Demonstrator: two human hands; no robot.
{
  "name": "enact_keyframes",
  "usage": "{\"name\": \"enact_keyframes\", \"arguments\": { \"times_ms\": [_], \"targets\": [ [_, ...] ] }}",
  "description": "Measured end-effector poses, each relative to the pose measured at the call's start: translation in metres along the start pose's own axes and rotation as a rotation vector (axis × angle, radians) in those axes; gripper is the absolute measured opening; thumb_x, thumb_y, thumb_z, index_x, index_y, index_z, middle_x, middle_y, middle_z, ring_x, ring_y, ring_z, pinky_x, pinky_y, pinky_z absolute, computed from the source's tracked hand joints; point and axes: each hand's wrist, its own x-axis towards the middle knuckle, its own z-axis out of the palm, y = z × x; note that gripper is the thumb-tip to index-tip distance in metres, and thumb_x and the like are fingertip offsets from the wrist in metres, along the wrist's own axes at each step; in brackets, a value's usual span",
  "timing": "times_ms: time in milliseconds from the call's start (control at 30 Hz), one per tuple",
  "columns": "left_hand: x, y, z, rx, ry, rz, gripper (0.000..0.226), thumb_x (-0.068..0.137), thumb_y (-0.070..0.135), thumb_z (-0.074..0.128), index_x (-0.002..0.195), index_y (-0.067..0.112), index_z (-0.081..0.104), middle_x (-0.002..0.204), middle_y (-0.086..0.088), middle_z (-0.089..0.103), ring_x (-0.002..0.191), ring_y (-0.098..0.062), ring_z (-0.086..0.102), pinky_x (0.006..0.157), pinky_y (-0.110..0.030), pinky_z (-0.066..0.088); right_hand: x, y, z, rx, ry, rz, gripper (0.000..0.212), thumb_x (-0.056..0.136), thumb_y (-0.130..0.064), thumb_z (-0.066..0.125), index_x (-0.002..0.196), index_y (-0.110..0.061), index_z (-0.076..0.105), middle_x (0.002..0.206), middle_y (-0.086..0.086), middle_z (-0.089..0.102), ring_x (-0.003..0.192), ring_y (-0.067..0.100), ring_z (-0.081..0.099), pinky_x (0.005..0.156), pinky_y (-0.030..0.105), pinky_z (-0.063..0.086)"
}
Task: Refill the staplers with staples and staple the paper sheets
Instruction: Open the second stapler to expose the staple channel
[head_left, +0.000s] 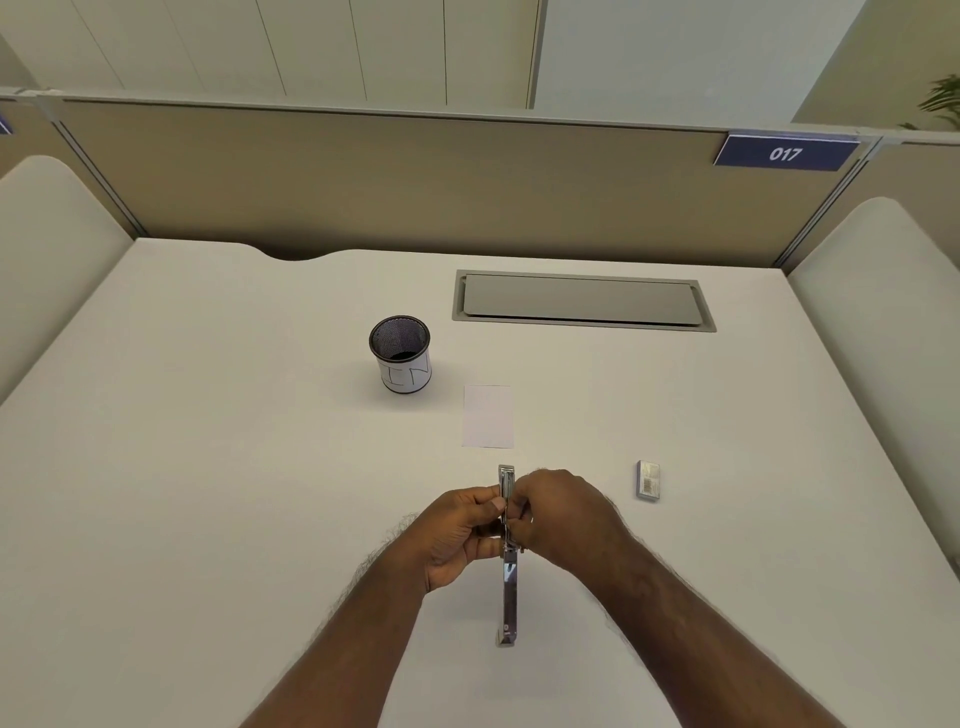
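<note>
Stapler (507, 587) is swung open flat, long axis running straight away from the person, held over the tabletop (208, 467). Left hand (462, 540) and right hand (558, 519) both pinch its middle. Paper sheets (488, 416) just beyond, staple box (648, 480) right, mesh cup (400, 352) farther left.

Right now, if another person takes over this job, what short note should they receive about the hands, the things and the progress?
Left hand: grips the stapler at its middle.
Right hand: fingers curled at the same spot on the stapler; whether it holds staples cannot be seen.
Stapler: swung open into one long strip, held above the desk.
Paper: flat on the desk beyond the hands, with no staple visible in it.
Staple box: on the desk, to the right.
Mesh cup: far left of the paper.
Left to do: finish loading, close the stapler, staple the paper.
</note>
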Motion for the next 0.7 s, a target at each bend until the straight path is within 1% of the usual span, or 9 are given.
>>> {"name": "enact_keyframes", "arguments": {
  "times_ms": [100,233,300,367,433,533,567,633,700],
  "targets": [
    [-0.001,0.000,-0.001,0.012,-0.005,0.000,0.026,0.098,0.010,0.051,0.092,0.008,0.076,0.087,-0.011,0.072,0.079,-0.021,0.068,0.073,-0.039,0.059,-0.002,0.002,0.002,0.029,-0.004,-0.037,0.010,0.077,-0.029,0.059,0.079,-0.023,0.066,0.088,-0.006,0.062,0.079,0.015,0.060,0.066,0.029,0.049],
    [0.001,-0.003,-0.002,0.006,0.028,0.010,0.021,0.097,0.013,0.055,0.102,0.005,0.074,0.100,-0.017,0.069,0.090,-0.028,0.066,0.083,-0.046,0.058,-0.002,0.004,0.002,0.070,-0.003,-0.061,0.003,0.074,-0.030,0.061,0.073,-0.027,0.061,0.087,-0.008,0.058,0.079,0.013,0.057,0.061,0.025,0.042],
    [0.002,-0.005,-0.003,0.000,0.057,0.013,0.021,0.097,0.013,0.055,0.100,0.005,0.074,0.100,-0.019,0.067,0.090,-0.029,0.066,0.084,-0.048,0.057,-0.002,0.007,0.003,0.108,0.005,-0.076,0.005,0.073,-0.032,0.062,0.073,-0.028,0.059,0.085,-0.011,0.056,0.076,0.010,0.056,0.057,0.021,0.038],
    [0.003,-0.006,-0.004,-0.001,0.093,0.017,0.021,0.097,0.013,0.055,0.101,0.005,0.074,0.096,-0.019,0.068,0.088,-0.030,0.066,0.083,-0.049,0.057,-0.002,0.010,0.005,0.165,0.008,-0.081,0.008,0.072,-0.035,0.065,0.071,-0.029,0.059,0.083,-0.012,0.055,0.072,0.007,0.057,0.058,0.022,0.040],
    [0.005,-0.006,-0.006,0.012,0.144,0.028,0.021,0.096,0.012,0.056,0.107,0.006,0.073,0.095,-0.018,0.072,0.085,-0.029,0.068,0.080,-0.047,0.059,-0.001,0.012,0.007,0.222,0.025,-0.055,0.013,0.072,-0.038,0.066,0.069,-0.027,0.060,0.080,-0.012,0.059,0.069,0.006,0.058,0.059,0.024,0.046],
    [0.007,-0.008,-0.007,0.076,0.244,0.044,0.021,0.095,0.010,0.056,0.110,0.008,0.071,0.094,-0.015,0.075,0.078,-0.024,0.072,0.070,-0.038,0.059,-0.001,0.016,0.012,0.286,0.052,-0.027,0.018,0.070,-0.042,0.063,0.070,-0.025,0.059,0.075,-0.012,0.062,0.067,0.006,0.060,0.061,0.030,0.052],
    [0.008,-0.009,-0.008,0.105,0.283,0.044,0.022,0.094,0.008,0.055,0.110,0.008,0.070,0.092,-0.014,0.075,0.076,-0.023,0.073,0.069,-0.037,0.060,-0.001,0.017,0.014,0.319,0.056,-0.024,0.016,0.070,-0.041,0.061,0.069,-0.026,0.057,0.072,-0.012,0.062,0.066,0.005,0.059,0.061,0.030,0.052],
    [0.012,-0.010,-0.008,0.165,0.369,0.030,0.025,0.093,0.005,0.051,0.110,0.007,0.069,0.089,-0.011,0.076,0.074,-0.023,0.073,0.070,-0.037,0.061,-0.001,0.019,0.020,0.389,0.068,-0.022,0.009,0.071,-0.035,0.061,0.069,-0.030,0.054,0.066,-0.015,0.060,0.061,0.002,0.056,0.058,0.027,0.050],
    [0.016,-0.011,-0.007,0.234,0.450,0.019,0.026,0.094,0.005,0.048,0.110,0.009,0.067,0.090,-0.011,0.075,0.075,-0.022,0.073,0.072,-0.036,0.061,-0.002,0.020,0.026,0.441,0.083,-0.005,0.010,0.076,-0.027,0.062,0.075,-0.032,0.053,0.067,-0.016,0.059,0.059,0.001,0.053,0.058,0.025,0.048]
  ]
}}
